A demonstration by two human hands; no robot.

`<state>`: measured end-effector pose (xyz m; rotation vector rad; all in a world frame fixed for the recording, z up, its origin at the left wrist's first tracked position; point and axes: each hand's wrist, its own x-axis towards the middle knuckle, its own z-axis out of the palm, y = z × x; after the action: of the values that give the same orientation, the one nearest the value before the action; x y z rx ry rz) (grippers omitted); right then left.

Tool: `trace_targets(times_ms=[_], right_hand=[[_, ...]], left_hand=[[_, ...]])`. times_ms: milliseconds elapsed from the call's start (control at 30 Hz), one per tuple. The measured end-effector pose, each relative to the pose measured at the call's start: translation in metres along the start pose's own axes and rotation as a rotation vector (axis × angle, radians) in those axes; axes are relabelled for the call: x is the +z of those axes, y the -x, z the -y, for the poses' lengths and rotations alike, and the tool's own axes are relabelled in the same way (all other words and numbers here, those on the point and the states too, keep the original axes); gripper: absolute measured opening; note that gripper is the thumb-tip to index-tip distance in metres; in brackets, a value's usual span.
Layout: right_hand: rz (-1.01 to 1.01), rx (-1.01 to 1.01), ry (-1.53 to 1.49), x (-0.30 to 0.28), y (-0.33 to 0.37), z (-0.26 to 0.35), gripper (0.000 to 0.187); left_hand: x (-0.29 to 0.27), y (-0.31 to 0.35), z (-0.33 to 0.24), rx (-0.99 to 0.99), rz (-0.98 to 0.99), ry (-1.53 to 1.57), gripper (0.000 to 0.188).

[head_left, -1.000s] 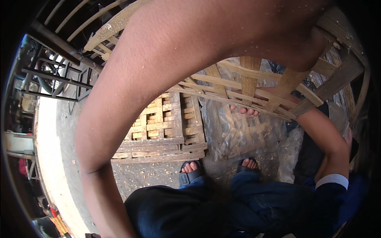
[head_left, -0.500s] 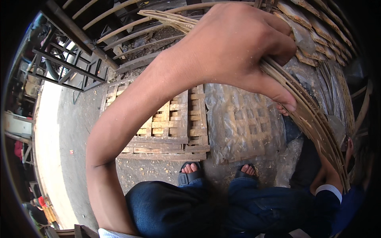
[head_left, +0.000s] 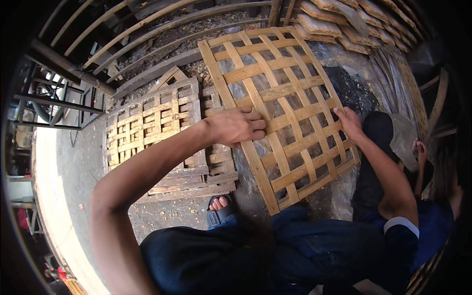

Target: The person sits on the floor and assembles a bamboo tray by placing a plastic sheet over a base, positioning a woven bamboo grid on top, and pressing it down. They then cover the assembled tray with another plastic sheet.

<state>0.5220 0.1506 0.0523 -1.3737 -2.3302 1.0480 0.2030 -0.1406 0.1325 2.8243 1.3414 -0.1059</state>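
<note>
A woven bamboo lattice panel with a wooden frame lies tilted in front of me, its open weave facing up. My left hand is closed around its left rail, with the fingers curled over the edge. On the opposite rail, my right hand grips the panel, thumb on top and the other fingers mostly hidden below. Through the gaps in the weave shows a crumpled clear plastic sheet. Left of the panel is a stack of similar woven panels on the ground.
Stacked plastic-wrapped slabs stand at the back right. Bamboo rails run along the back, over littered soil. Another person's hand is at the far right. A black metal frame stands at the left on grey floor.
The panel has swung from an edge-on position to lying with its weave facing up. My left hand has moved down and left, and my right hand now shows on the far rail.
</note>
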Motion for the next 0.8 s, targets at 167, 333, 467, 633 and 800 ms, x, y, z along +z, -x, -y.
trace_targets(times_ms=[167,333,467,633,800], right_hand=[[-0.077,0.04,0.006,0.019,0.008,-0.013,0.051],[-0.047,0.104,0.005,0.027,0.008,-0.004,0.047],[-0.031,0.083,-0.099,0.028,-0.001,-0.014,0.044],[-0.05,0.058,-0.106,0.035,-0.004,-0.011,0.047],[0.047,0.158,-0.383,0.03,-0.019,-0.023,0.033]], left_hand=[[0.027,0.008,0.023,-0.129,-0.019,-0.094,0.033],[0.043,0.012,0.028,-0.181,-0.018,-0.113,0.025],[0.054,0.013,0.031,-0.176,-0.045,-0.14,0.021],[0.056,0.023,0.035,-0.164,-0.048,-0.152,0.016],[0.015,0.026,0.05,-0.16,-0.285,-0.11,0.026]])
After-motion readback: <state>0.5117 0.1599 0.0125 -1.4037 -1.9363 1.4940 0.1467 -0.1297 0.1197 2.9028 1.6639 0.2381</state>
